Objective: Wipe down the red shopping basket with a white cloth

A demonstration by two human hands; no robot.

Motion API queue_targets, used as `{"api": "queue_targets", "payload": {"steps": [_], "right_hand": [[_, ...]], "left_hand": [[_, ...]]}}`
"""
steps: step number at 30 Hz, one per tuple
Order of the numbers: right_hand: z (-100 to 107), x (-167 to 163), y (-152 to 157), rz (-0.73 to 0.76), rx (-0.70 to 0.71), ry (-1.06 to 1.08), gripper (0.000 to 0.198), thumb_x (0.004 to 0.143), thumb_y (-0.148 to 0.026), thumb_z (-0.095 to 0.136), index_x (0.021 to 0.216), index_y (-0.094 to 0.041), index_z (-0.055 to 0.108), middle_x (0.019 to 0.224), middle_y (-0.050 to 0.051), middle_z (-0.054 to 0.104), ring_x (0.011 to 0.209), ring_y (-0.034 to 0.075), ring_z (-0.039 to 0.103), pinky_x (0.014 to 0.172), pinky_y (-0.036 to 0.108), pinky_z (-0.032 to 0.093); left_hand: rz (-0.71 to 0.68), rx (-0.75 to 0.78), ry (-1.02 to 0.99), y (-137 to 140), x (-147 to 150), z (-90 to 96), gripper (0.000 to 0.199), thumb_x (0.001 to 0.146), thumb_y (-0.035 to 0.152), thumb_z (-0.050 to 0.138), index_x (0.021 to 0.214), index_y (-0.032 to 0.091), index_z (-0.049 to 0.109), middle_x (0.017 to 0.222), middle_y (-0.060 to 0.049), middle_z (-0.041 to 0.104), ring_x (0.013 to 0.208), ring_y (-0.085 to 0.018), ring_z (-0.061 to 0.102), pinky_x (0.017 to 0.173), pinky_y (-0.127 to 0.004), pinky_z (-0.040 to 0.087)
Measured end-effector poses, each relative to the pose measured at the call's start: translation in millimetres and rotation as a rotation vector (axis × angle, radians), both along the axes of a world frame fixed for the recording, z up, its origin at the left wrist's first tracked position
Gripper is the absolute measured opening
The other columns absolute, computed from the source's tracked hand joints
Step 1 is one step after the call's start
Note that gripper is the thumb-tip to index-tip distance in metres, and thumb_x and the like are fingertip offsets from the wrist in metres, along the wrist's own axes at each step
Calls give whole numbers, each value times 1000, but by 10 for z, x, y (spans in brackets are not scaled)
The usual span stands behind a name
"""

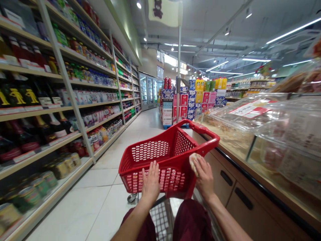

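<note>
A red plastic shopping cart (184, 191) stands sideways before my knees, its handle toward the right and its basket walls pierced with rows of holes. My left hand (151, 182) lies against the near side wall of the basket with the fingers stretched out, holding nothing. In my right hand (205, 177) is a pale, crumpled cloth (193, 161), pressed to the cart's side just under the handle end. Part of the cloth is hidden behind the fingers. Inside, a red perforated divider (184, 142) crosses the basket near the handle.
Shelves of bottles and cans (62, 110) line the left side. A wooden counter (225, 197) with clear plastic food packs (260, 113) runs close on my right. Ahead, stacked drink cartons (184, 105) stand beside a signpost (179, 67). Tiled floor (107, 201) lies between shelves and cart.
</note>
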State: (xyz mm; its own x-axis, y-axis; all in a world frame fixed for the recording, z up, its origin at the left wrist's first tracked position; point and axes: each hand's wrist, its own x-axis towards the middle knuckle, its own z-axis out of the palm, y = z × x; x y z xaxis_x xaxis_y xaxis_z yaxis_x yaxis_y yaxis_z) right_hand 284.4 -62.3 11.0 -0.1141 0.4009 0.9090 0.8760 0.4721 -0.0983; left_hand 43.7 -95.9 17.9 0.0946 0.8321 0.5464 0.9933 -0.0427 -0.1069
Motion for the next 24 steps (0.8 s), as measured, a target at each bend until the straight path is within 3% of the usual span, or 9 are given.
{"api": "queue_targets", "payload": {"steps": [3,7,13,19,24], "right_hand": [[102,-66,75,35,15,-10,42,80,-7,33,117,-18,51,125,10,49,121,22,37,97,44,32],[-88,-148,47,133,-68,-192,35,82,-13,39,113,-20,55,116,8,56,113,20,46,91,36,41],[160,-315,123,138,39,16,42,84,-7,33,121,-20,48,128,9,45,123,21,33,97,45,34],[-167,-540,9,250,-16,-151,38,84,-12,39,119,-20,50,120,9,53,116,20,43,93,40,41],[-22,-805,-15,258,0,-79,39,85,-11,39,122,-20,46,126,10,47,122,22,36,98,46,35]], "left_hand": [[20,-7,-27,-29,-53,-16,68,65,6,35,133,11,24,142,-9,21,131,-22,16,103,-53,18],[32,-31,-37,-84,-165,-4,67,65,7,35,131,11,28,141,-8,24,130,-21,18,103,-52,18],[56,-29,-63,-131,-253,68,70,65,9,37,133,10,23,142,-8,21,130,-21,17,104,-52,16],[62,-19,-46,-189,-318,55,64,68,12,37,131,11,28,141,-9,23,130,-21,18,104,-51,15],[108,-24,-44,-226,-409,23,64,68,15,39,131,12,28,140,-9,26,130,-23,19,103,-51,19]]}}
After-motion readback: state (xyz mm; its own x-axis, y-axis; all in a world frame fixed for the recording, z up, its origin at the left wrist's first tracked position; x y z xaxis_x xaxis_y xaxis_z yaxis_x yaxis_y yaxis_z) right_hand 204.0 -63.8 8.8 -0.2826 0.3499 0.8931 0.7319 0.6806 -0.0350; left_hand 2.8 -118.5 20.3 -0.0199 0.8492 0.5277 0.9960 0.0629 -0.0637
